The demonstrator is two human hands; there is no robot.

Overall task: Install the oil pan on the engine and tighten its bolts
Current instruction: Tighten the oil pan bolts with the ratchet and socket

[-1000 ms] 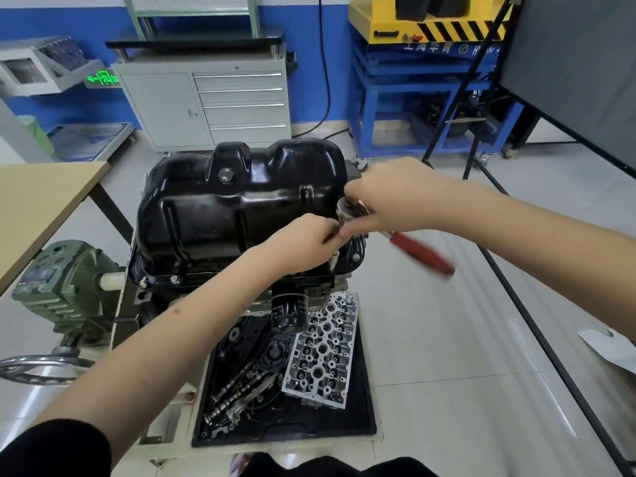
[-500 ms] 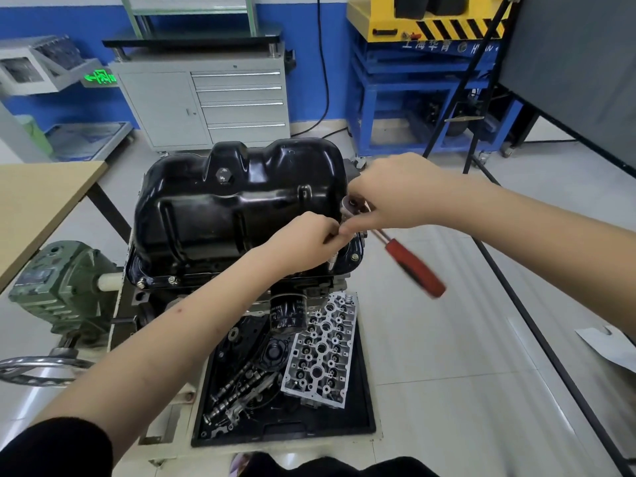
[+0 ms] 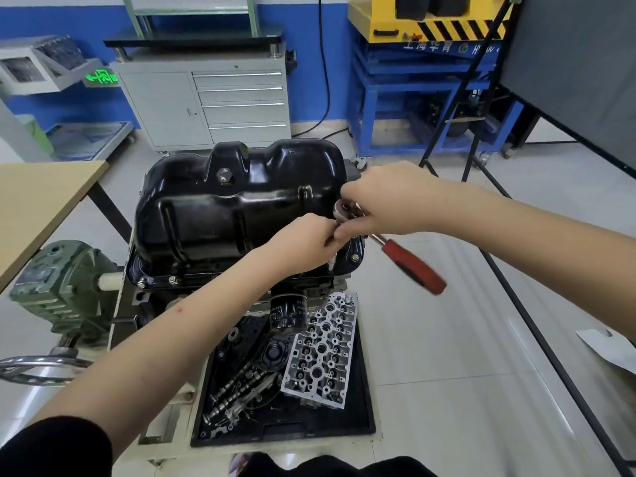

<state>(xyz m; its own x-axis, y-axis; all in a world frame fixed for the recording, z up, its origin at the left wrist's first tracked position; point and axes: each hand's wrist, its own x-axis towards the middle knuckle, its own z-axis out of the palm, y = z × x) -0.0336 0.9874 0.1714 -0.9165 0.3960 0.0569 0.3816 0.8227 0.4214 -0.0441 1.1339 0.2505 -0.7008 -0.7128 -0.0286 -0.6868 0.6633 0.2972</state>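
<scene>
The black oil pan (image 3: 223,215) sits on the upturned engine on its stand. A ratchet wrench with a red handle (image 3: 414,268) stands over the pan's right flange, its steel head (image 3: 344,210) near the near-right corner. My right hand (image 3: 389,201) grips the ratchet's head from above. My left hand (image 3: 306,246) pinches the socket or extension just below the head; its fingers hide the bolt. Flange bolts (image 3: 172,279) show along the near edge, and one bolt (image 3: 355,258) at the right corner.
A black tray (image 3: 364,407) in front of the stand holds a cylinder head (image 3: 320,356), camshafts (image 3: 237,390) and small parts. An oil filter (image 3: 287,313) hangs under the engine. A green gearbox (image 3: 58,287) with a handwheel stands left, beside a wooden table (image 3: 38,208). A black frame (image 3: 516,297) runs along the right.
The ratchet's red handle has swung toward me and down, from pointing right to pointing lower right. Both hands have stayed at the pan's right flange.
</scene>
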